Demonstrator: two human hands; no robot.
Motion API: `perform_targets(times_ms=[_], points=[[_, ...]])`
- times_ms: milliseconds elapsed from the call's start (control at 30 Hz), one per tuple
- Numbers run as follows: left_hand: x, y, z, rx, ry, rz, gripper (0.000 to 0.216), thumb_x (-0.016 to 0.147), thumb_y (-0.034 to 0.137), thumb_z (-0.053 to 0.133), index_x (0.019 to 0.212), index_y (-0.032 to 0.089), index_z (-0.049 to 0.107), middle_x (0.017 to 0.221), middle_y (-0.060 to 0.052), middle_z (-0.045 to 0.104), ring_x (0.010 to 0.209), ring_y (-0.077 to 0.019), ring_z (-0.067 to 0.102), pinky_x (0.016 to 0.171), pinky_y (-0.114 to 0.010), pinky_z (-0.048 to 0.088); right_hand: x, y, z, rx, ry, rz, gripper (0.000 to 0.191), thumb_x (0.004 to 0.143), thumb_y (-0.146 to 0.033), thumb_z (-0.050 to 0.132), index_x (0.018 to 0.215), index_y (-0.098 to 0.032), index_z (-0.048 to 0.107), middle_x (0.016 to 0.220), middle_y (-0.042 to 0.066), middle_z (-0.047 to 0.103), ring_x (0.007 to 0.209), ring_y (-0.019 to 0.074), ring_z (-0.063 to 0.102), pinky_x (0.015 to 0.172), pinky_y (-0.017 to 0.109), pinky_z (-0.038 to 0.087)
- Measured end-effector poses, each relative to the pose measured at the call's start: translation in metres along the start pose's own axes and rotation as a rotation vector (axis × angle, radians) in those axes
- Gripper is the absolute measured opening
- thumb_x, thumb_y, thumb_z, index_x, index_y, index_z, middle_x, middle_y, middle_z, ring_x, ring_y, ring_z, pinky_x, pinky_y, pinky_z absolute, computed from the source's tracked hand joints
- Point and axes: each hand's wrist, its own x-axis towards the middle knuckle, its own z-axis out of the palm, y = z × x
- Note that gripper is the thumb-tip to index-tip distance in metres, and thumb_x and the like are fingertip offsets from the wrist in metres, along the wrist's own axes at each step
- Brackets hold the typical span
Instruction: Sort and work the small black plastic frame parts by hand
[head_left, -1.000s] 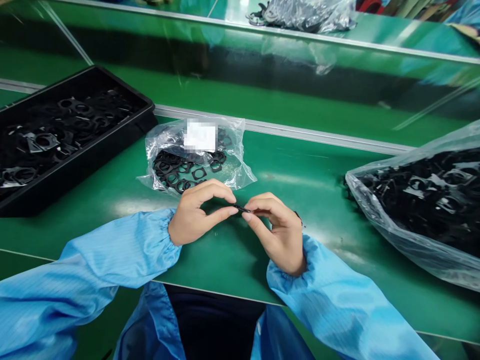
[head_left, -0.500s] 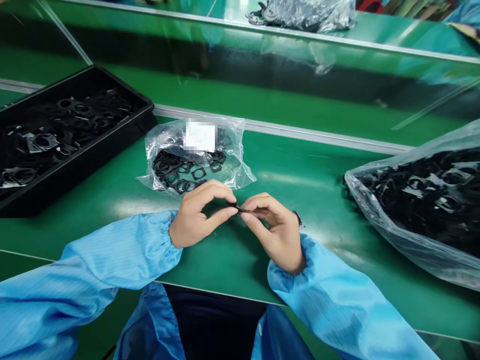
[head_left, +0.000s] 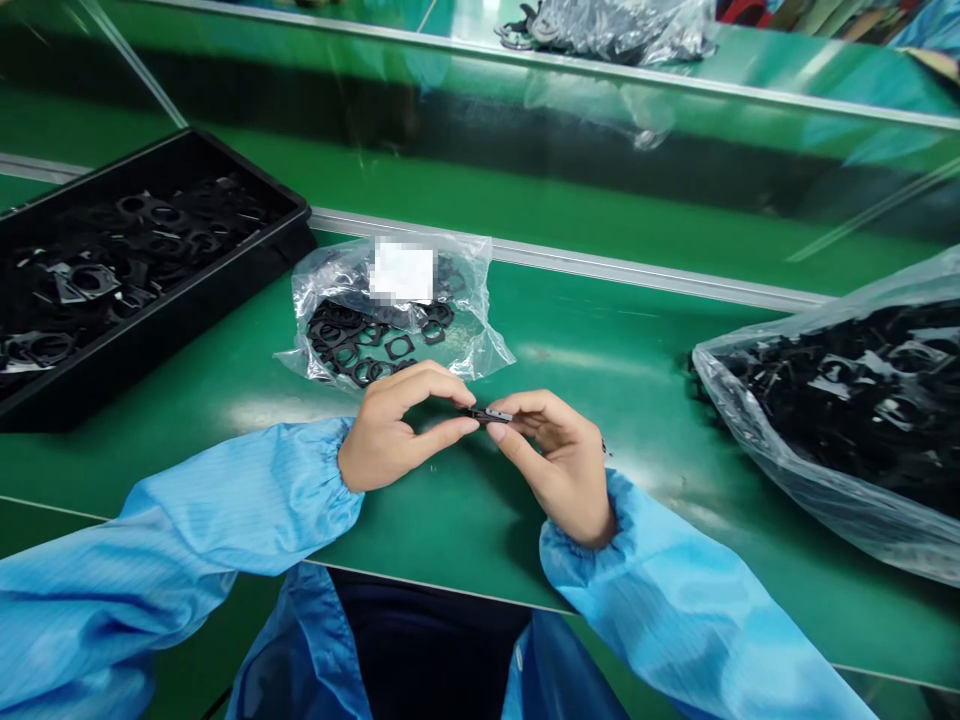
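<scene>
A small, flat black part (head_left: pixel 491 414) is seen edge-on between my two hands above the green table. My left hand (head_left: pixel 405 420) pinches its left end between thumb and forefinger. At the other end, my right hand (head_left: pixel 559 450) grips it with thumb and fingertips. Its full outline is hidden by the edge-on angle and my fingers. Just beyond my hands lies a clear plastic bag (head_left: pixel 480 345) with thin black square frames (head_left: pixel 399 347) inside and a white label (head_left: pixel 403 270) on top.
A black tray (head_left: pixel 247 255) full of black ring-shaped parts stands at the left. On the right, a large open plastic bag (head_left: pixel 757 440) holds many black parts (head_left: pixel 847 400). A metal-edged glossy partition (head_left: pixel 525 180) runs behind, with another bag (head_left: pixel 622 30) beyond it.
My right hand has shifted slightly to the right, and its fingers have opened a little along the black part. More of the part's edge now shows. My left hand stays nearly still.
</scene>
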Motion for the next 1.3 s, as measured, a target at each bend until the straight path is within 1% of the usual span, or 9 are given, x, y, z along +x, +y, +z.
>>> perform_targets(times_ms=[233, 400, 533, 700, 833, 933, 1067, 1200, 1300], points=[[-0.0007, -0.0025, -0.0002, 0.013, 0.029, 0.045, 0.016, 0.085, 0.015, 0.079, 0.095, 0.019, 0.067, 0.087, -0.003, 0.072, 0.084, -0.0154, 0.069, 0.078, -0.029, 0.057, 0.0008, 0.0000, 0.0011, 0.104, -0.009, 0.042, 0.024, 0.083, -0.041, 0.085, 0.087, -0.022, 0.070, 0.089, 0.002, 0.074, 0.083, 0.0164, 0.074, 0.085, 0.030, 0.063], [0.0002, -0.0001, -0.0014, 0.156, 0.059, 0.170, 0.010, 0.088, 0.013, 0.076, 0.091, 0.020, 0.069, 0.090, -0.002, 0.072, 0.081, -0.0123, 0.069, 0.076, -0.026, 0.058, 0.0004, 0.0028, 0.0018, 0.187, -0.045, 0.105, 0.028, 0.080, -0.042, 0.086, 0.087, -0.022, 0.069, 0.086, 0.002, 0.076, 0.078, 0.0152, 0.073, 0.077, 0.027, 0.061], [0.0019, 0.0022, -0.0027, 0.215, 0.047, 0.202, 0.009, 0.089, 0.012, 0.074, 0.092, 0.019, 0.070, 0.092, -0.003, 0.071, 0.082, -0.0124, 0.069, 0.076, -0.026, 0.058, 0.0005, 0.0050, 0.0019, 0.222, -0.049, 0.130, 0.028, 0.078, -0.041, 0.088, 0.087, -0.022, 0.069, 0.085, 0.001, 0.076, 0.077, 0.0141, 0.073, 0.077, 0.026, 0.060], [0.0024, 0.0024, -0.0013, 0.195, 0.032, 0.153, 0.007, 0.091, 0.012, 0.072, 0.090, 0.019, 0.068, 0.091, -0.003, 0.071, 0.085, -0.0135, 0.069, 0.079, -0.027, 0.058, 0.0002, 0.0074, 0.0013, 0.202, -0.050, 0.139, 0.030, 0.078, -0.043, 0.088, 0.087, -0.022, 0.069, 0.086, 0.001, 0.076, 0.079, 0.0158, 0.074, 0.077, 0.027, 0.060], [0.0003, -0.0009, -0.0003, 0.027, 0.025, -0.016, 0.008, 0.092, 0.018, 0.072, 0.098, 0.019, 0.067, 0.089, -0.003, 0.071, 0.084, -0.0148, 0.068, 0.077, -0.028, 0.058, -0.0007, 0.0070, 0.0013, 0.159, -0.045, 0.105, 0.030, 0.080, -0.045, 0.086, 0.089, -0.022, 0.070, 0.089, 0.003, 0.077, 0.085, 0.0184, 0.076, 0.083, 0.030, 0.062], [0.0000, -0.0006, -0.0010, -0.051, -0.020, -0.089, 0.004, 0.092, 0.020, 0.072, 0.093, 0.019, 0.068, 0.085, -0.003, 0.070, 0.081, -0.0151, 0.066, 0.075, -0.028, 0.056, -0.0008, 0.0047, 0.0017, 0.098, -0.028, 0.058, 0.028, 0.083, -0.045, 0.084, 0.088, -0.021, 0.071, 0.089, 0.003, 0.076, 0.086, 0.0184, 0.075, 0.084, 0.031, 0.062], [0.0010, 0.0026, -0.0008, -0.059, -0.031, -0.107, 0.007, 0.092, 0.020, 0.071, 0.087, 0.019, 0.067, 0.082, -0.003, 0.068, 0.079, -0.0149, 0.064, 0.075, -0.028, 0.054, -0.0011, 0.0018, 0.0029, 0.040, -0.022, 0.017, 0.021, 0.086, -0.040, 0.081, 0.087, -0.021, 0.071, 0.088, 0.003, 0.075, 0.084, 0.0173, 0.074, 0.085, 0.031, 0.063], [0.0013, 0.0015, 0.0003, -0.018, -0.038, -0.081, 0.005, 0.093, 0.023, 0.070, 0.093, 0.019, 0.068, 0.084, -0.003, 0.069, 0.079, -0.0157, 0.065, 0.074, -0.029, 0.054, -0.0014, 0.0019, 0.0039, 0.070, -0.023, 0.013, 0.018, 0.087, -0.036, 0.080, 0.086, -0.021, 0.070, 0.091, 0.003, 0.073, 0.082, 0.0163, 0.072, 0.081, 0.030, 0.063], [0.0011, 0.0002, -0.0001, 0.027, -0.046, -0.041, 0.005, 0.093, 0.024, 0.072, 0.094, 0.019, 0.070, 0.086, -0.004, 0.070, 0.081, -0.0155, 0.066, 0.076, -0.029, 0.055, -0.0005, 0.0023, 0.0028, 0.056, -0.023, -0.052, 0.008, 0.088, -0.029, 0.079, 0.088, -0.022, 0.073, 0.098, 0.005, 0.071, 0.088, 0.0172, 0.071, 0.081, 0.030, 0.062]])
